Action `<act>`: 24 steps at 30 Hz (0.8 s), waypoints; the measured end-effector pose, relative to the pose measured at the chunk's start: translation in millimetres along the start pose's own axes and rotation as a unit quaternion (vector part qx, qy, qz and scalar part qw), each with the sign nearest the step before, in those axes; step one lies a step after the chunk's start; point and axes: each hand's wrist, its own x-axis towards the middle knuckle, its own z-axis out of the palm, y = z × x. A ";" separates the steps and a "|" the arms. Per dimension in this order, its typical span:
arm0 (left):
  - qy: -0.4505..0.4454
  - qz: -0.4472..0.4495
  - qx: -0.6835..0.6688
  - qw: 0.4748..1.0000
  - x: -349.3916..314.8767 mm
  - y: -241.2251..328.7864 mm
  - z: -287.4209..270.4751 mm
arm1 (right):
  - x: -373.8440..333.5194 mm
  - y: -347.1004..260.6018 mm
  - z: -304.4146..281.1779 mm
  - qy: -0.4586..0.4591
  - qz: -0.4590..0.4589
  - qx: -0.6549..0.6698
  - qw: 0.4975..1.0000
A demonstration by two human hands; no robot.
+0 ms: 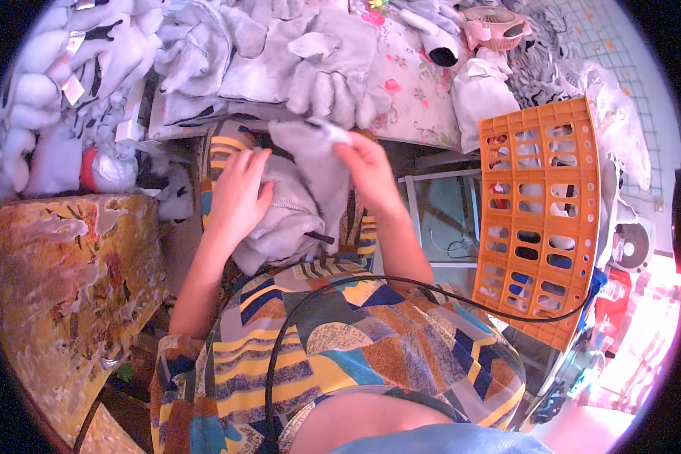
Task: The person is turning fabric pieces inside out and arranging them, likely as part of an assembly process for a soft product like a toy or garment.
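A soft grey plush fabric piece [280, 221] lies bunched on my lap, with a short black strip [319, 237] sticking out from it. My right hand [367, 168] pinches the upper edge of a raised grey plush flap [318, 163]. Something white shows at those fingertips, too blurred to name. On the left side of the bundle lies my left hand [238, 189], its fingers stretched and the thumb apart. Whether the flap and the bundle are one piece, I cannot tell.
Grey plush pieces [272, 72] heap on the flower-patterned table [412, 94] ahead. An orange plastic basket [537, 227] stands on its side at the right. A worn brown-yellow panel [68, 272] is at the left. A black cable [280, 340] crosses my lap. A pink fan [495, 29] sits far right.
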 end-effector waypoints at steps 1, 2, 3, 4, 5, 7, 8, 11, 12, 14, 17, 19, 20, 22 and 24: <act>-0.028 -0.002 0.003 1.000 -4.0 -2.1 -0.9 | -5.9 -15.5 -5.9 0.015 0.018 0.099 0.995; -0.055 -0.004 0.007 0.998 -7.7 -4.6 -3.0 | -10.5 -25.6 -14.3 0.029 0.037 0.198 0.979; -0.085 -0.002 0.010 0.996 -8.5 -4.6 -5.5 | -13.0 -28.8 -28.3 0.044 0.045 0.256 0.965; -0.080 0.000 0.008 0.997 -9.5 -4.8 -5.1 | -14.7 -45.5 -30.9 0.070 0.030 0.280 0.957; -0.075 0.003 0.007 0.997 -10.3 -4.9 -4.5 | -15.2 -56.0 -34.9 0.065 0.022 0.317 0.946; -0.066 0.011 0.008 0.998 -8.6 -3.9 -5.5 | -14.6 -59.8 -50.2 0.075 0.006 0.352 0.933; -0.062 0.018 0.012 0.998 -7.1 -3.1 -7.4 | -13.6 -62.3 -55.1 0.075 0.009 0.364 0.929; -0.014 0.047 0.015 0.999 4.2 4.9 -19.1 | -10.4 -68.8 -61.0 0.076 0.015 0.391 0.917; 0.008 0.056 0.014 0.998 9.4 8.8 -23.9 | -9.6 -69.5 -60.8 0.075 0.017 0.394 0.916; 0.051 0.069 -0.034 0.996 25.2 12.7 -27.9 | -8.7 -70.0 -60.9 0.074 0.018 0.399 0.914; 0.046 -0.004 -0.257 0.965 45.6 35.7 -46.6 | -11.3 -63.1 -58.5 0.093 0.010 0.324 0.941; 0.080 -0.039 -0.421 0.903 58.8 53.0 -46.1 | -14.0 -66.9 -47.0 0.063 -0.026 0.267 0.961; 0.047 -0.076 -0.464 0.881 64.3 58.5 -45.0 | -15.7 -68.8 -42.7 0.048 -0.043 0.238 0.969; -0.022 -0.141 -0.547 0.825 75.3 66.2 -41.1 | -20.7 -68.4 -44.3 0.033 -0.067 0.138 0.988; -0.004 -0.119 -0.519 0.846 80.3 66.4 -28.7 | -22.8 -75.9 -44.4 -0.002 -0.140 0.012 0.990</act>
